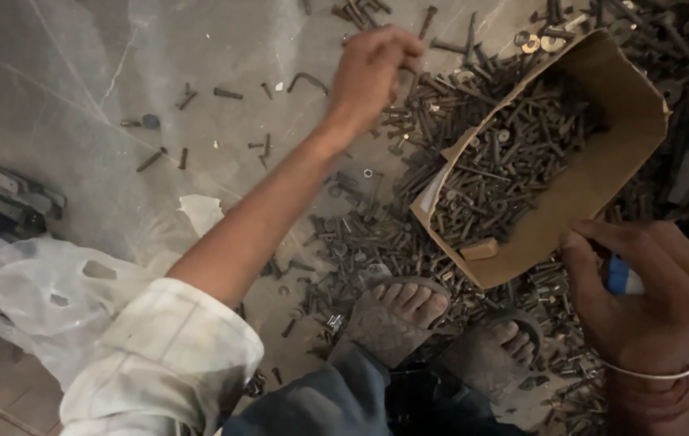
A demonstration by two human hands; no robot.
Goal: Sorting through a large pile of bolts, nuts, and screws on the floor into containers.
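bolt pile [409, 137]: dark bolts, screws and washers heaped on the stone floor [118, 73], spreading from the top centre down past the feet.
long axes: mixed, no common direction; many of the bolts under the hand run roughly up-down in view.
left hand [372, 77]: over the upper left edge of the pile, fingers curled down and pinched; appears to grip a small dark piece, kind not resolved.
direction from left hand: bulk of pile lies just right of and below it.
cardboard box [603, 186]: open, tilted, holding more bolts; set right of the left hand, on the pile.
right hand [651, 299]: at the box's lower right edge, thumb touching the cardboard rim, fingers bent; wrist bangle visible.
nearer hand: left to loose pile, right to box.
sandalled feet [409, 311]: at the pile's lower edge.
plastic sheet [29, 291]: lower left, well apart.
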